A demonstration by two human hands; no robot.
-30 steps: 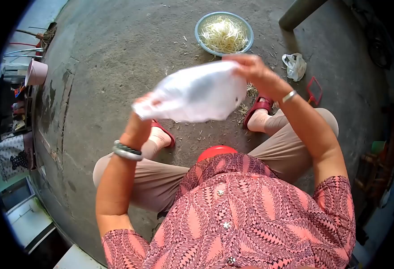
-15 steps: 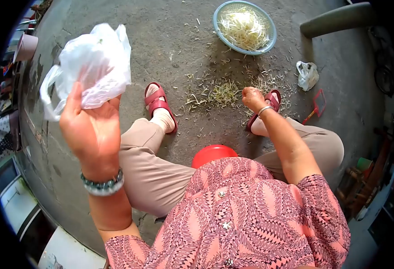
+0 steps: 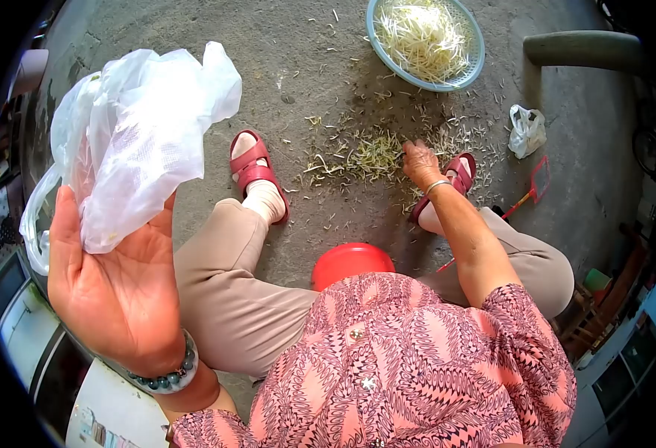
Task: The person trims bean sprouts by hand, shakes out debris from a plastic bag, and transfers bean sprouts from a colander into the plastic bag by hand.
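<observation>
A crumpled white plastic bag (image 3: 145, 123) hangs over the fingers of my left hand (image 3: 123, 287), which is raised with its palm toward the camera. The thumb shows at the bag's left, while the other fingers are mostly behind or inside it. Low at the right edge of a loose pile of sprout scraps (image 3: 369, 155) is my right hand (image 3: 422, 164), its fingers bent and close together; what lies between the fingertips is hidden. Beyond the pile, a light blue basket (image 3: 479, 56) holds pale bean sprouts (image 3: 421, 41).
Red sandals (image 3: 255, 168) are on both feet, with scattered bits around the right one. A red round object (image 3: 352, 263) sits between the legs. At the right are a small white bag (image 3: 526, 131), a red swatter (image 3: 541, 179) and a thick grey-green bar (image 3: 582, 51).
My left hand and its bag have moved closer to the camera, leftward and lower in view. My right hand's fingers have loosened and reach down by the pile. The view has shifted slightly.
</observation>
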